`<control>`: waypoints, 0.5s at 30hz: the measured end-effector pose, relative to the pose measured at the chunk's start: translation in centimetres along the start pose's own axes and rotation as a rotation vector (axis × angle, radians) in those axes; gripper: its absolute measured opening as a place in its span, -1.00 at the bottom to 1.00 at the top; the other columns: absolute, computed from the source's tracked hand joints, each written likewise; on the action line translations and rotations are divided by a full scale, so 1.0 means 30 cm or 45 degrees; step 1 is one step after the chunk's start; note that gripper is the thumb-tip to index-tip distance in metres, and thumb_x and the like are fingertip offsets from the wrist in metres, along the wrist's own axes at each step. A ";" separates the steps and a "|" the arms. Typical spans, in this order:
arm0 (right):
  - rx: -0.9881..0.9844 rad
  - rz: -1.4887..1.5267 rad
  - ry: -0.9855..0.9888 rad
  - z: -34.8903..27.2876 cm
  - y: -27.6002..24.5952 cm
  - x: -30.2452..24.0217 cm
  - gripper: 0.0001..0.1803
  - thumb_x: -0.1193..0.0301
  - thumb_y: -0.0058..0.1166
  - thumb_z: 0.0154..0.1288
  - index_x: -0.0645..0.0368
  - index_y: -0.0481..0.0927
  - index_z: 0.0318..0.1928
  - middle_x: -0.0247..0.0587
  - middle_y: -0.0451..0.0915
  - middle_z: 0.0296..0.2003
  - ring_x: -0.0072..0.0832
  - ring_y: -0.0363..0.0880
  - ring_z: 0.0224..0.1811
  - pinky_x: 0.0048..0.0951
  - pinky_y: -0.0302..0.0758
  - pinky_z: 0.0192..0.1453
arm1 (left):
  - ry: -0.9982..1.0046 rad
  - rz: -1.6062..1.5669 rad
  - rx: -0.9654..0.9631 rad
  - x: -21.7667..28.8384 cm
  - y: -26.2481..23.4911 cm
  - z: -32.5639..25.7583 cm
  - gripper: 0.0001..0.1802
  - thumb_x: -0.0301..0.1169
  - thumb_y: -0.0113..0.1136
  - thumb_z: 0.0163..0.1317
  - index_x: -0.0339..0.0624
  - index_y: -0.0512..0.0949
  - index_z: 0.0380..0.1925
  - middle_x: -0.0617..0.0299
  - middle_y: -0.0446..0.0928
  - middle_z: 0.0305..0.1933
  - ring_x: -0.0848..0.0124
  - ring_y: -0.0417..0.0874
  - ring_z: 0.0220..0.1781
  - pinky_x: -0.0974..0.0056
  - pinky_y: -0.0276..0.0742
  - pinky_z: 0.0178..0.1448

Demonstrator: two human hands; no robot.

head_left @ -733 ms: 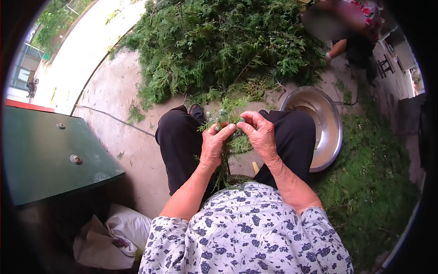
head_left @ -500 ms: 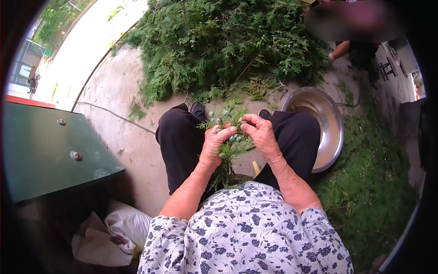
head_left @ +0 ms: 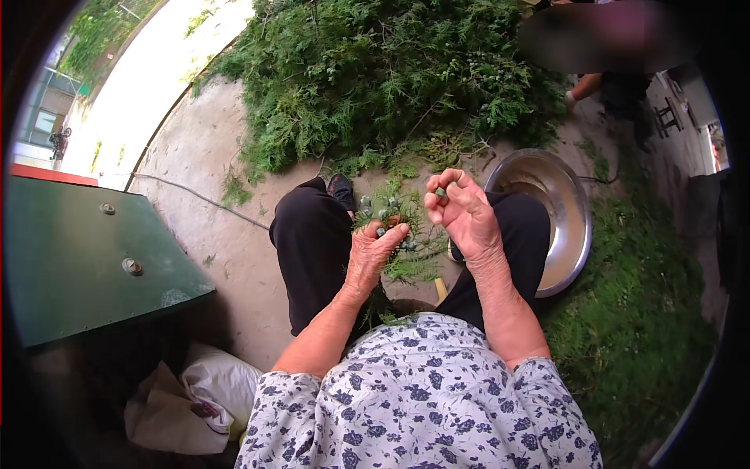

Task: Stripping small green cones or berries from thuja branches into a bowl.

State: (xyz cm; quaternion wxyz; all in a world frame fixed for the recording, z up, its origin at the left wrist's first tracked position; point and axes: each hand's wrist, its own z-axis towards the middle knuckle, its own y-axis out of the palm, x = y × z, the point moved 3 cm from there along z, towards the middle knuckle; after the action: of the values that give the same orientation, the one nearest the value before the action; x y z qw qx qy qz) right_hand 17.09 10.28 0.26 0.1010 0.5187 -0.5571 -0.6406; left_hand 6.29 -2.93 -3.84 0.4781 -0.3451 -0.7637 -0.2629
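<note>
My left hand [head_left: 370,254] is closed around an evergreen sprig [head_left: 410,270] between my knees. Small blue-green cones [head_left: 383,205] cluster on the sprig above my thumb and fingers. To its right, my right hand [head_left: 469,211] is raised with bent fingers, apart from the sprig. A small green cone [head_left: 441,192] is pinched between its fingertips. Just beyond that hand, by my right knee, stands a wide metal basin [head_left: 574,234].
A large heap of cut evergreen branches [head_left: 375,86] lies ahead. More greenery [head_left: 633,328] covers the ground at right. A green metal box [head_left: 94,258] and a white sack [head_left: 219,383] are at left. A cable [head_left: 199,198] crosses the concrete. Another person's arm [head_left: 586,84] shows at upper right.
My right hand has drawn away from the sprig, up and to the right, with a cone in its fingertips. My left hand stays in nearly the same place, holding the sprig.
</note>
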 end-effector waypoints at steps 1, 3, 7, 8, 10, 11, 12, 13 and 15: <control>-0.003 0.003 0.003 0.002 -0.014 0.010 -0.89 0.45 0.01 0.26 0.20 0.44 -0.23 -0.23 0.51 -0.30 -0.55 0.52 -0.37 -0.55 0.44 -0.39 | 0.036 0.095 -0.020 -0.010 -0.002 0.004 -0.73 -0.34 0.30 0.03 -0.31 0.60 -0.32 0.49 0.38 -0.61 0.68 0.26 -0.54 0.47 0.21 -0.47; 0.054 -0.694 0.085 0.009 -0.061 0.042 -0.90 0.45 -0.02 0.29 0.22 0.47 -0.28 -0.26 0.50 -0.34 -0.64 0.47 -0.48 -0.60 0.42 -0.44 | 0.123 0.158 -0.012 -0.033 -0.008 0.011 -0.74 -0.33 0.28 0.03 -0.32 0.59 -0.37 0.45 0.31 -0.68 0.67 0.21 -0.58 0.42 0.17 -0.53; -0.024 -1.463 -0.200 0.011 0.012 0.052 -0.79 0.44 -0.03 0.28 0.21 0.51 -0.10 -0.37 0.48 -0.56 -0.71 0.33 -0.58 -0.66 0.32 -0.44 | 0.171 0.426 -0.079 0.008 0.017 -0.014 -0.77 -0.32 0.29 0.04 -0.28 0.54 -0.51 0.47 0.35 -0.68 0.68 0.21 -0.59 0.44 0.19 -0.54; -0.119 -1.688 -0.369 0.015 0.008 0.061 -0.73 0.39 0.01 0.24 0.17 0.51 -0.05 -0.31 0.50 -0.57 -0.64 0.38 -0.54 -0.58 0.36 -0.39 | 0.188 0.416 -0.082 0.014 0.025 -0.019 -0.73 -0.30 0.29 0.04 -0.29 0.50 -0.56 0.44 0.31 -0.71 0.67 0.20 -0.60 0.42 0.17 -0.57; -0.130 -1.684 -0.258 0.017 0.006 0.059 -0.72 0.36 0.05 0.20 0.18 0.52 -0.08 -0.27 0.51 -0.53 -0.60 0.42 -0.51 -0.54 0.38 -0.35 | 0.281 0.444 -0.089 0.009 0.028 -0.019 -0.66 -0.28 0.29 0.05 -0.33 0.43 -0.63 0.40 0.24 -0.75 0.66 0.18 -0.61 0.38 0.14 -0.59; -0.135 -1.681 -0.147 0.017 0.001 0.061 -0.70 0.33 0.09 0.17 0.19 0.53 -0.11 -0.23 0.52 -0.49 -0.56 0.45 -0.48 -0.51 0.40 -0.32 | 0.280 0.445 -0.088 0.003 0.024 -0.016 -0.66 -0.28 0.29 0.05 -0.33 0.43 -0.63 0.40 0.24 -0.75 0.66 0.18 -0.61 0.38 0.14 -0.59; -0.133 -1.611 -0.063 0.027 -0.012 0.062 -0.66 0.27 0.16 0.10 0.20 0.53 -0.17 -0.25 0.54 -0.45 -0.56 0.47 -0.43 -0.50 0.40 -0.29 | 0.344 0.521 -0.088 0.005 0.021 -0.013 -0.65 -0.28 0.29 0.06 -0.33 0.43 -0.64 0.40 0.23 -0.75 0.66 0.17 -0.62 0.37 0.13 -0.60; -0.132 -1.610 -0.062 0.032 -0.018 0.059 -0.66 0.27 0.16 0.10 0.20 0.53 -0.17 -0.25 0.54 -0.45 -0.56 0.47 -0.43 -0.50 0.40 -0.29 | 0.409 0.596 -0.089 0.011 0.020 -0.010 -0.65 -0.28 0.28 0.06 -0.32 0.43 -0.65 0.40 0.21 -0.76 0.66 0.17 -0.62 0.35 0.11 -0.60; -0.200 -1.676 -0.056 0.037 -0.027 0.058 -0.68 0.26 0.23 0.04 0.20 0.54 -0.25 -0.26 0.51 -0.46 -0.51 0.46 -0.41 -0.47 0.40 -0.30 | 0.386 0.580 -0.118 -0.004 0.011 0.002 -0.66 -0.28 0.28 0.07 -0.30 0.44 -0.66 0.42 0.21 -0.75 0.66 0.16 -0.63 0.36 0.09 -0.60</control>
State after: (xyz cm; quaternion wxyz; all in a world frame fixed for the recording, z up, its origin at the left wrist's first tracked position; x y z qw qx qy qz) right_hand 15.81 10.01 -1.54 -0.2852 0.7286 -0.0775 -0.6178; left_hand 6.54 -2.72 -3.96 0.6174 -0.4862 -0.5733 -0.2319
